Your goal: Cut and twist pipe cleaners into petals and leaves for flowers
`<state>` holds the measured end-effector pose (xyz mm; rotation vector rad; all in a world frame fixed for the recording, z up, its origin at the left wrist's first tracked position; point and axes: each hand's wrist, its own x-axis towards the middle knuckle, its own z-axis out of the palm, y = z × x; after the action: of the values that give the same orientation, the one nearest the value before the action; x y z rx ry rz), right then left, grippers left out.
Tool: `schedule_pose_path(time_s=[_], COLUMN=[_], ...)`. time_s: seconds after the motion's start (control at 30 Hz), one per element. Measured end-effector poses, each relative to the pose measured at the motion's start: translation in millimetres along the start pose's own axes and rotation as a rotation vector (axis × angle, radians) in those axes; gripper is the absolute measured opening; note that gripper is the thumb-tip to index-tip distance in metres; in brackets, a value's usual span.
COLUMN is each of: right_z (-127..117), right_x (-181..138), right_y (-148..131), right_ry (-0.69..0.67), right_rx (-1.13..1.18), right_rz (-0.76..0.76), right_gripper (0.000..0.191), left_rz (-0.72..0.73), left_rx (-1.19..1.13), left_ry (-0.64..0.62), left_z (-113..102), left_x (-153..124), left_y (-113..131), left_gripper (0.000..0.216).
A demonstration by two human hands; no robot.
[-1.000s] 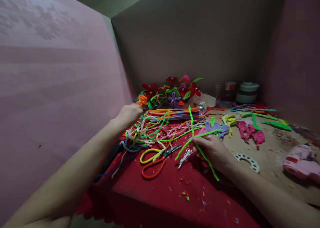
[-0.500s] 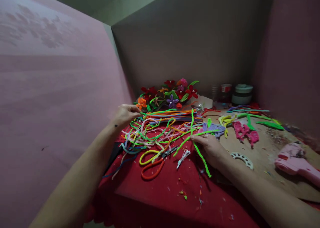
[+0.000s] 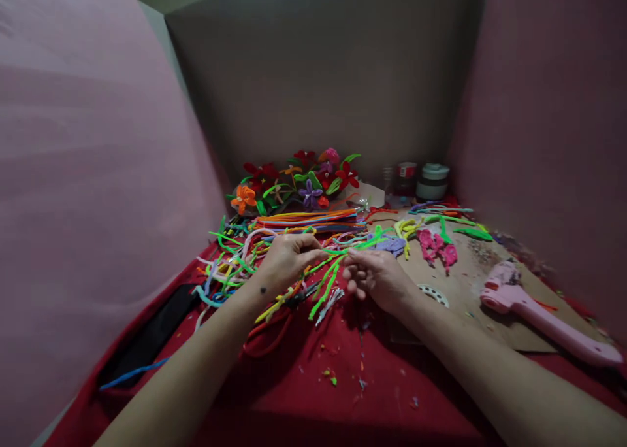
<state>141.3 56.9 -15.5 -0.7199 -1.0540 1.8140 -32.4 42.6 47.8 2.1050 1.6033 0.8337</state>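
Observation:
Bright green pipe cleaners (image 3: 325, 293) stretch between my two hands, with several ends hanging down. My left hand (image 3: 292, 259) pinches them from the left between thumb and fingertips. Close by on the right, my right hand (image 3: 376, 274) grips them with thumb and forefinger, its other fingers loosely curled. Under the hands lies a small bundle of white strands (image 3: 330, 306). Scissors with a red and a yellow handle (image 3: 268, 334) lie below my left wrist, partly hidden. A tangle of loose coloured pipe cleaners (image 3: 226, 264) spreads to the left, behind my left hand.
Behind are a straight pipe-cleaner bundle (image 3: 313, 220) and fuzzy flowers (image 3: 309, 193). A brown board (image 3: 465, 303) at right bears a pink glue gun (image 3: 543, 319), pink fuzzy pieces (image 3: 437, 249) and a holed white ring (image 3: 433, 295). A lidded container (image 3: 433, 182) stands at the back.
My left hand has come right and nearer from the pile's left end to meet my right hand at the green pipe cleaners. The view has shifted, showing more of the table's left side.

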Motion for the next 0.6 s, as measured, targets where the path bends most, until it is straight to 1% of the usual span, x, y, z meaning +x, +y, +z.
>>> schedule_pose_path(time_s=[0.07, 0.17, 0.23, 0.3, 0.37, 0.47, 0.53, 0.6], right_z=[0, 1, 0, -2, -4, -6, -5, -4], right_x=[0, 1, 2, 4, 5, 6, 5, 3], right_y=[-2, -2, -1, -2, -6, -16, -23, -28], right_ry=[-0.035, 0.018, 0.043, 0.065, 0.119, 0.216, 0.23, 0.239], right_rx=[0.081, 0.077, 0.059, 0.064, 0.078, 0.084, 0.073, 0.05], right_rz=[-0.05, -0.069, -0.083, -0.126, -0.171, -0.235, -0.26, -0.278], right_gripper=[0.023, 0.025, 0.024, 0.024, 0.023, 0.021, 0.019, 0.017], left_rz=[0.033, 0.09, 0.079, 0.036, 0.026, 0.105, 0.15, 0.145], left_rx=[0.012, -0.008, -0.059, -0.107, -0.119, -0.075, -0.049, -0.06], left_ry=[-0.023, -0.092, -0.179, -0.277, -0.332, -0.34, -0.309, -0.285], left_z=[9, 17, 20, 21, 19, 14, 10, 5], left_x=[0, 1, 0, -2, -4, -8, -9, -9], left_y=[-1, -5, -6, -5, -4, -1, 0, 0], left_gripper=[0.023, 0.024, 0.023, 0.025, 0.028, 0.03, 0.031, 0.031])
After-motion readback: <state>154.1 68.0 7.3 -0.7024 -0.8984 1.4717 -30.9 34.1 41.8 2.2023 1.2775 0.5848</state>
